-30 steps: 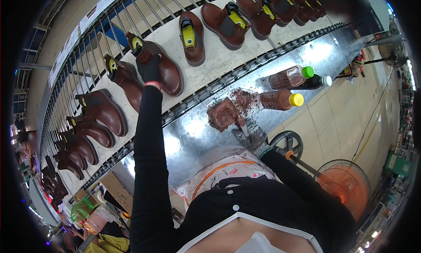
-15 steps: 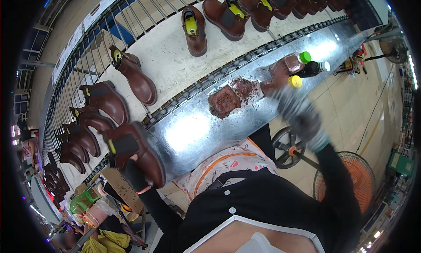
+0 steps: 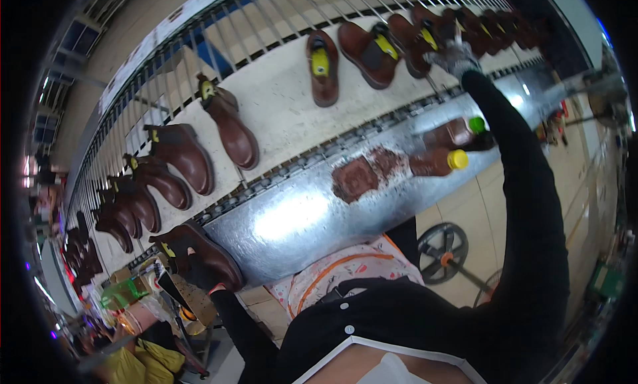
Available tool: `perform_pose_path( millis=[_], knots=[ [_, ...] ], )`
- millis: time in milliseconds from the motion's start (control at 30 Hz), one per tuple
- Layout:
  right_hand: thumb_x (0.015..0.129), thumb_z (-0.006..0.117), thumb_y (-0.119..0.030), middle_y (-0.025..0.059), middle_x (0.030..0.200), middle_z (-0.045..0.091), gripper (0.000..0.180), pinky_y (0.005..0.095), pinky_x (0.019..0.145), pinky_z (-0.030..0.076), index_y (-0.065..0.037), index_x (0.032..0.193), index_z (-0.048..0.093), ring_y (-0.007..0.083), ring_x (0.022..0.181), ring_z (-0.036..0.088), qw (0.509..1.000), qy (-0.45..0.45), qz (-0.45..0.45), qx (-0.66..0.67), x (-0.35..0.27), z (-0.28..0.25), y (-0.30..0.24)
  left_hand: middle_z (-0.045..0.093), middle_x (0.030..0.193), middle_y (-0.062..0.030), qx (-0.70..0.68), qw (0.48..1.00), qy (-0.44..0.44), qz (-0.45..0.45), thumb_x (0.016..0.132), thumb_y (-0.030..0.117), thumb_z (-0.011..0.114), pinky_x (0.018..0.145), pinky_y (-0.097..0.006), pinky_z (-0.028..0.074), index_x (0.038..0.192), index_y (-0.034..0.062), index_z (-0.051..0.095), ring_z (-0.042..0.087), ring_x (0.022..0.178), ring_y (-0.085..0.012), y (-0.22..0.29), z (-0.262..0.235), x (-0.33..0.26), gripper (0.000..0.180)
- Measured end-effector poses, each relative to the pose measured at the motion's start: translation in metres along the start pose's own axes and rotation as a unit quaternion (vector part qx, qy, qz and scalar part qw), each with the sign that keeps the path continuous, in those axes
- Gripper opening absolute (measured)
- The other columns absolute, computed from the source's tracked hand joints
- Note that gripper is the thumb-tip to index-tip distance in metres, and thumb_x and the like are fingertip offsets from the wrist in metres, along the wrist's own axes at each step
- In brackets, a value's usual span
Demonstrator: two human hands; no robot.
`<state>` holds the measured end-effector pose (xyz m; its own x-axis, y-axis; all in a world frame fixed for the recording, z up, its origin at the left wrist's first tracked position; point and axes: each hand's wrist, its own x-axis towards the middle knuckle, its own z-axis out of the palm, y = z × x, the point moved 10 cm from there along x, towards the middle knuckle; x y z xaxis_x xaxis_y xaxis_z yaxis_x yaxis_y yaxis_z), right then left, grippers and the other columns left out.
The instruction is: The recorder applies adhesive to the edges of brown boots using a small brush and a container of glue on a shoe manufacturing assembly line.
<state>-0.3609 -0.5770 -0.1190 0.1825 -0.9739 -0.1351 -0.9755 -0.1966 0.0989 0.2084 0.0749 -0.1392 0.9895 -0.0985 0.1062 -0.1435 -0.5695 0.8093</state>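
My left hand (image 3: 201, 269), in a dark glove with a bare thumb tip, grips a brown ankle boot (image 3: 222, 259) at the left end of the metal ledge. Its thumb lies along the boot's side; the other fingers are hidden. Over the conveyor at upper right is my right hand (image 3: 456, 59), in a grey glove, with fingers apart beside a brown boot (image 3: 413, 48) that has a yellow-green lining. Whether it touches that boot is unclear. On the ledge lies a dark brown smeared pad (image 3: 359, 179), with a yellow-capped bottle (image 3: 432, 162) to its right.
Several brown boots (image 3: 183, 156) line the pale conveyor (image 3: 279, 111), edged by a chain (image 3: 292, 166) and metal rails. A green-capped bottle (image 3: 452, 132) lies on the metal ledge (image 3: 279, 251). Below right stands a black wheel (image 3: 442, 253); a cardboard box (image 3: 193, 304) is at lower left.
My right hand has moved up from beside the bottles to the boots on the conveyor. The boot in my left hand is lower and tilted flatter. The view has shifted somewhat.
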Motion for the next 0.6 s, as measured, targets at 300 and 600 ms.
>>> perform_pose_path(
  millis=[300, 600],
  knots=[
    [0.075, 0.062, -0.052, 0.0219, 0.093, 0.063, 0.095, 0.0414, 0.064, 0.052, -0.001, 0.141, 0.016, 0.0331, 0.075, 0.064, 0.993, 0.024, 0.045, 0.106, 0.005, -0.014, -0.02, 0.06, 0.104, -0.0081, -0.095, 0.99, 0.081, 0.061, 0.073, 0.018, 0.072, 0.086, -0.029, 0.043, 0.107, -0.001, 0.054, 0.055, 0.097, -0.0164, -0.06, -0.038, 0.05, 0.043],
    [0.086, 0.052, -0.041, 0.0199, 0.092, 0.062, 0.062, 0.0401, 0.072, 0.049, -0.004, 0.133, 0.035, 0.0302, 0.084, 0.062, 0.957, 0.234, -0.114, 0.128, -0.01, -0.113, 0.006, 0.06, 0.109, -0.0109, -0.121, 0.99, 0.059, 0.042, 0.066, 0.021, 0.079, 0.086, -0.031, 0.044, 0.114, 0.0022, 0.053, 0.057, 0.102, -0.0211, -0.061, -0.066, 0.06, 0.058]
  ],
)
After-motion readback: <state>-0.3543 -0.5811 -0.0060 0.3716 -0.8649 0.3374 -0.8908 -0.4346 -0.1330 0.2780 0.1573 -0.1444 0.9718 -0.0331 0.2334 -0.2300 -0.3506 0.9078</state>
